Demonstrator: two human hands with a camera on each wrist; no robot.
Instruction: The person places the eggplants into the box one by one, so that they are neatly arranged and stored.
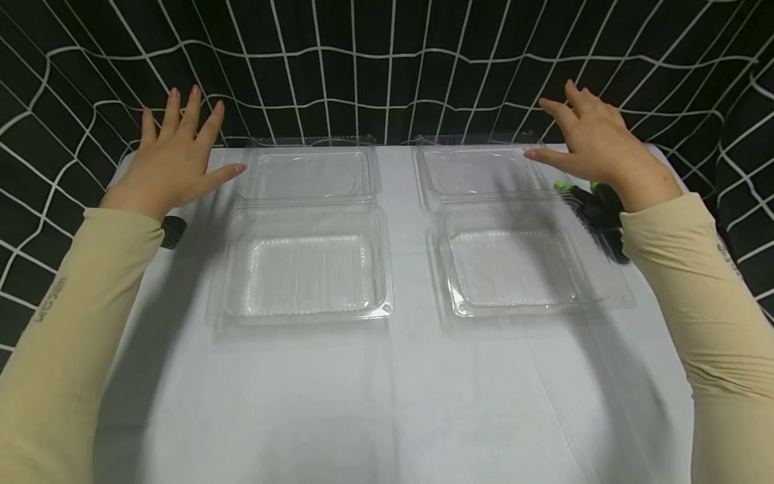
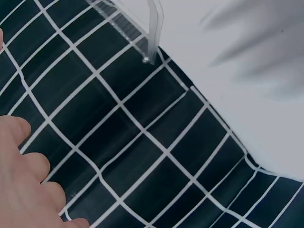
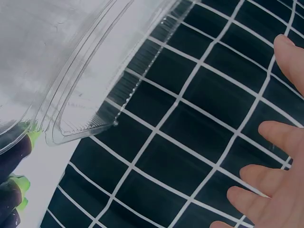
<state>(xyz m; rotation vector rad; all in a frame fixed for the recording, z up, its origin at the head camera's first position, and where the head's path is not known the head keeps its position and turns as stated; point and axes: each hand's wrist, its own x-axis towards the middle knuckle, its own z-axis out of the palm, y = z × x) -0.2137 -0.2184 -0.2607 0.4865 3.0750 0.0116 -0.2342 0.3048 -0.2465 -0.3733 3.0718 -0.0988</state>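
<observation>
My left hand [image 1: 172, 158], fingers spread and straight, hovers over the far left of the table and holds nothing. Beside it lies an open clear plastic clamshell box [image 1: 305, 275], its lid folded back toward the netting. A second open clamshell box [image 1: 514, 269] is to the right, likewise with its lid laid back. Near that lid my right hand [image 1: 605, 144] is raised with relaxed, parted fingers, gripping nothing. Partly hidden below the right wrist are dark eggplants [image 3: 12, 154] with green caps, next to the right box. Both boxes look empty.
White cloth covers the table [image 1: 363, 403]. Black fabric with white netting [image 1: 375, 74] rises along the far edge and both sides. A small black object [image 1: 174, 232] shows beside the left wrist; its kind is unclear.
</observation>
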